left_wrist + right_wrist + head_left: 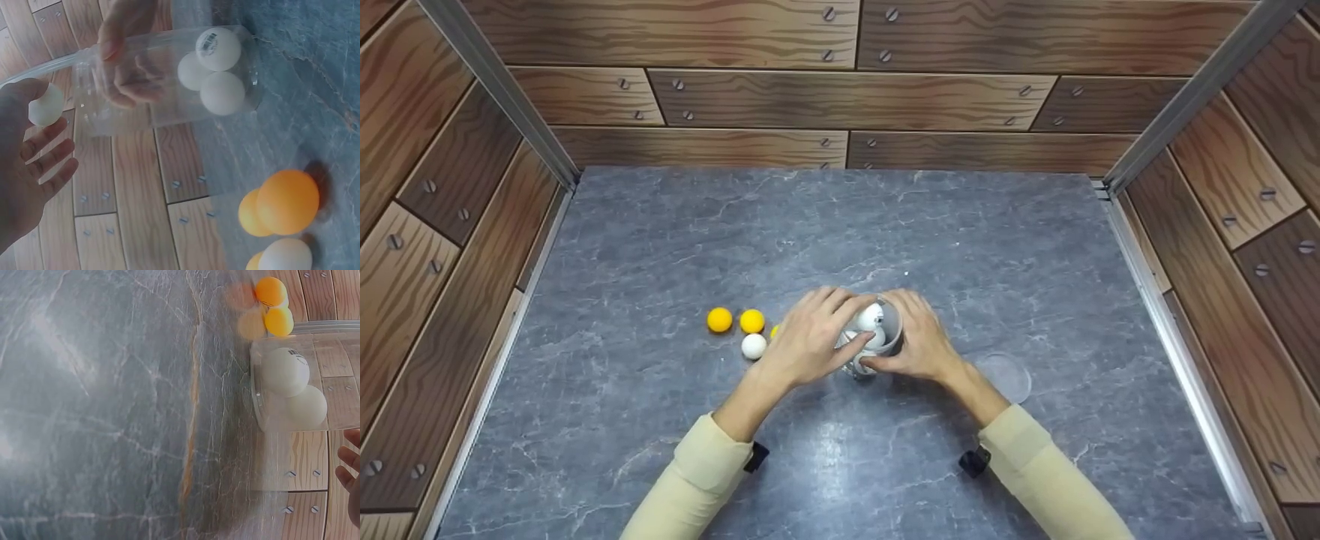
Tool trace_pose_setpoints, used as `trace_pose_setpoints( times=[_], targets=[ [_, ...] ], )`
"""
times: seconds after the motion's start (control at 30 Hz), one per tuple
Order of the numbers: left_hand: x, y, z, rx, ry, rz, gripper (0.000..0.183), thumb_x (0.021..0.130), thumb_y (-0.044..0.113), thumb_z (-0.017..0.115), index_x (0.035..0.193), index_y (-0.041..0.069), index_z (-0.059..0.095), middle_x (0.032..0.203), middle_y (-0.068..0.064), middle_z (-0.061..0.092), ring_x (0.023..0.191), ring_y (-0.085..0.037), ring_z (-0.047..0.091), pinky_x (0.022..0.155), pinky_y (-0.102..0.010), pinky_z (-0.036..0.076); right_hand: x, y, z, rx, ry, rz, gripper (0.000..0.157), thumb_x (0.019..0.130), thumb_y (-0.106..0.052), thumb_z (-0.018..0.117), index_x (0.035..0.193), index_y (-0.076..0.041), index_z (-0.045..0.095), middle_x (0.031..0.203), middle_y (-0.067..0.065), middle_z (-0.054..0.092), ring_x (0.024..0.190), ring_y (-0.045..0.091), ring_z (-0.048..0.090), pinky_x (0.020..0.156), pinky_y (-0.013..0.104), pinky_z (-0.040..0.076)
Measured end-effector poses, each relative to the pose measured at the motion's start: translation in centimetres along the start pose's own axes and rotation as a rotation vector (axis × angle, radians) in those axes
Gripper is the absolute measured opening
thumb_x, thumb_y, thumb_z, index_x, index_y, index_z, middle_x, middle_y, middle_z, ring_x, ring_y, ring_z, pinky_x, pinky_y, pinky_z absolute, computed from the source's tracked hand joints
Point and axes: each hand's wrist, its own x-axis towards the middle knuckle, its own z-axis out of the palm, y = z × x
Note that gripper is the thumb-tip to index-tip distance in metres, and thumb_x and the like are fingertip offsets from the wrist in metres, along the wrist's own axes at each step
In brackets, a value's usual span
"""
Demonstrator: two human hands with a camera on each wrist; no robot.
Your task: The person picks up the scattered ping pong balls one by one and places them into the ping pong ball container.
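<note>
A clear plastic cylinder [169, 107] stands upright with white ping-pong balls [222, 93] at its bottom, one bearing a dark print. Its rim is at the top, uncovered. My left hand [810, 337] pinches another white ping-pong ball [46, 105] between thumb and fingers at the cylinder's mouth. From the right side my right hand [919, 337] grips the cylinder near its rim, with the thumb toward me and the fingers round the far side. In the right wrist view only fingertips of that hand [350, 464] show beside the wall.
Left of the cylinder lie orange ping-pong balls [719, 320] and a white one [754, 346], partly behind my left hand. A clear round lid [1009, 377] rests flat near my right wrist. Wood-patterned walls [840, 97] border the grey marbled table [840, 225].
</note>
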Motion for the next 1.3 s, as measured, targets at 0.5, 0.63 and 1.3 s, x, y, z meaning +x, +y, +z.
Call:
trace_pose_setpoints(
  times=[0.5,0.63,1.3],
  targets=[
    [0.2,-0.3,1.8,0.007,-0.108,-0.030,0.043,0.103,0.041,0.066,0.137,0.014,0.065,0.120,-0.003,0.071,0.116,-0.023,0.065,0.103,-0.040,0.055,-0.1,0.0,0.0,-0.031,0.021,-0.007,0.099,0.073,-0.075,0.077,0.135,-0.001,0.061,0.127,0.016,0.068,0.118,0.035,0.062,0.108,0.058,0.050],
    [0.3,-0.5,2.0,0.004,-0.098,-0.031,0.043,0.103,0.040,0.065,0.137,0.014,0.066,0.119,-0.003,0.072,0.114,-0.022,0.065,0.100,-0.038,0.056,-0.1,0.0,0.1,-0.035,0.023,-0.014,0.097,0.072,-0.072,0.079,0.134,0.000,0.061,0.126,0.017,0.068,0.117,0.035,0.062,0.107,0.058,0.050],
    [0.1,-0.8,2.6,-0.011,-0.097,-0.019,0.043,0.105,0.040,0.062,0.140,0.015,0.061,0.122,-0.003,0.070,0.117,-0.023,0.064,0.102,-0.039,0.056,-0.2,0.1,0.1,-0.048,0.033,-0.025,0.101,0.073,-0.074,0.078,0.136,0.002,0.059,0.130,0.018,0.067,0.122,0.037,0.062,0.109,0.061,0.049]
  ],
)
